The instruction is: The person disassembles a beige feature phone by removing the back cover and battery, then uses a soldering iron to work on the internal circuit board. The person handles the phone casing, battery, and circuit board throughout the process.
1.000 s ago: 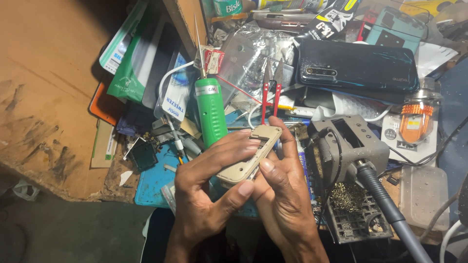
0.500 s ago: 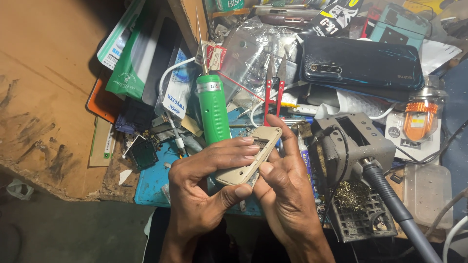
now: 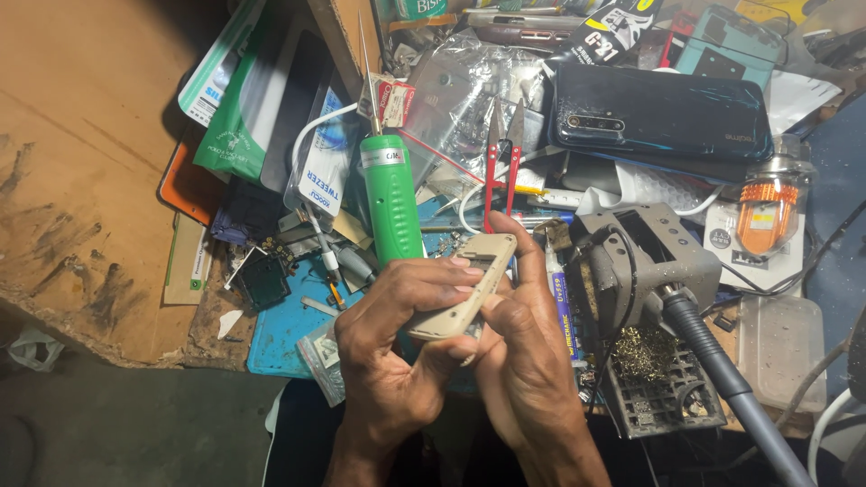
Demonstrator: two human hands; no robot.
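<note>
Desk: a crowded repair desk (image 3: 108,180), bare brown wood along its left side, tools and parts heaped from the middle to the right edge.
Packets: green-and-white sealed packets (image 3: 236,117) lean at the far left of the clutter, beside the bare wood.
Mat: a blue work mat (image 3: 284,329) lies at the desk's near edge, just left of the hands, with small loose parts on it.
Green tool: a green-handled pointed tool (image 3: 391,194) stands tilted just behind the left hand, its thin metal tip aimed at the far edge.
Left hand: the left hand (image 3: 397,347) is closed around the beige phone casing, thumb beneath, fingers curled over its upper face.
Beige phone casing: the small beige phone casing (image 3: 462,284) is held tilted above the near edge of the desk, middle of the frame, between both hands.
Right hand: the right hand (image 3: 528,361) grips the casing's right side, thumb pressed on its near end, forefinger raised along its edge.
Red snips: red-handled snips (image 3: 502,167) lie just behind the casing.
Dark phone: a dark blue smartphone (image 3: 658,117) rests face down toward the far right corner.
Iron stand: a grey metal soldering stand (image 3: 645,261) sits right of the hands, a black-handled iron (image 3: 722,379) slotted in it, brass wool below.
</note>
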